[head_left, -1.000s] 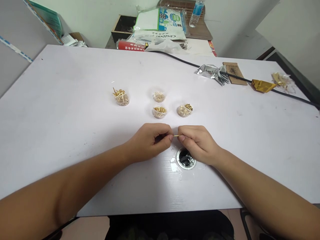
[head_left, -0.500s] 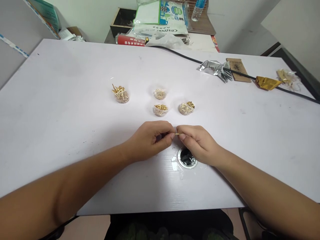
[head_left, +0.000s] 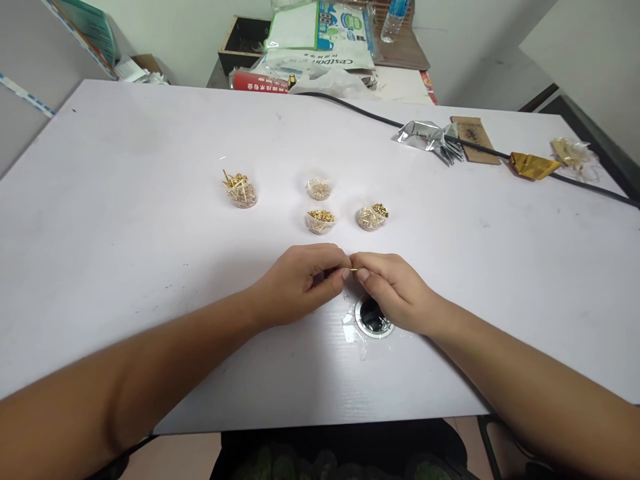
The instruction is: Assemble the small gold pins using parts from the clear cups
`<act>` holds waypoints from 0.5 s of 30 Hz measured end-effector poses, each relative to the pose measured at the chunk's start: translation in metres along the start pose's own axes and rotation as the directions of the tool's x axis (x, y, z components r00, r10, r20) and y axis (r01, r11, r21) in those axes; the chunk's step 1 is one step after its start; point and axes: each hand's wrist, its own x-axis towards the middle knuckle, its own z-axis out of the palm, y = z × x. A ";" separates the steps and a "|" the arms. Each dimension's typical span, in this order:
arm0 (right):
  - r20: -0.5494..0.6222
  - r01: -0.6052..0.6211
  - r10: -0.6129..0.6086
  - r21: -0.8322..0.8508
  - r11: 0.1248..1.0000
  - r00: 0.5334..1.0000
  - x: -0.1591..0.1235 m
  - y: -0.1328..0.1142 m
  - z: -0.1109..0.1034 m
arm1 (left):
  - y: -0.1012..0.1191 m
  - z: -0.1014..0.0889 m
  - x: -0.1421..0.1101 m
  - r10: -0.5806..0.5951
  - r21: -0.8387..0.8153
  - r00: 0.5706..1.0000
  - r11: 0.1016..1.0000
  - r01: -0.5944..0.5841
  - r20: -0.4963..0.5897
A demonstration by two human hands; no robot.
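Between my two hands is a thin gold-coloured metal pin (head_left: 354, 269), only a short bit of it showing. My left hand (head_left: 313, 280) pinches its left end between thumb and forefinger. On the right end, the thumb and bent fingers of my right hand (head_left: 393, 287) are closed. Just beyond the hands stand small clear cups of gold pins: a front cup (head_left: 321, 223), a paler one behind it (head_left: 319, 189), a right cup (head_left: 371, 219) and a left cup (head_left: 243, 194) with longer pins sticking out.
A round grommet (head_left: 374, 317) with a black centre sits in the white table (head_left: 280, 380), partly under my right hand. A black cable (head_left: 370, 116) crosses the back right, past silver foil (head_left: 425, 135), brown card (head_left: 475, 139) and gold foil (head_left: 534, 166).
My hands have come very slightly closer together at the pin, so a little less of it shows. The whole view has shifted slightly; the cups stay put.
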 end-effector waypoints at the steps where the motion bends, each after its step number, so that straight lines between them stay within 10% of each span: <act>1: 0.006 -0.005 0.005 0.007 1.000 1.000 0.000 0.000 0.000 | 0.000 0.000 0.000 -0.004 0.005 1.000 1.000 0.004 0.000; 15: -0.038 0.194 -0.198 -0.089 0.977 0.980 0.001 0.003 -0.008 | -0.001 0.000 -0.001 -0.003 0.004 1.000 1.000 0.003 -0.012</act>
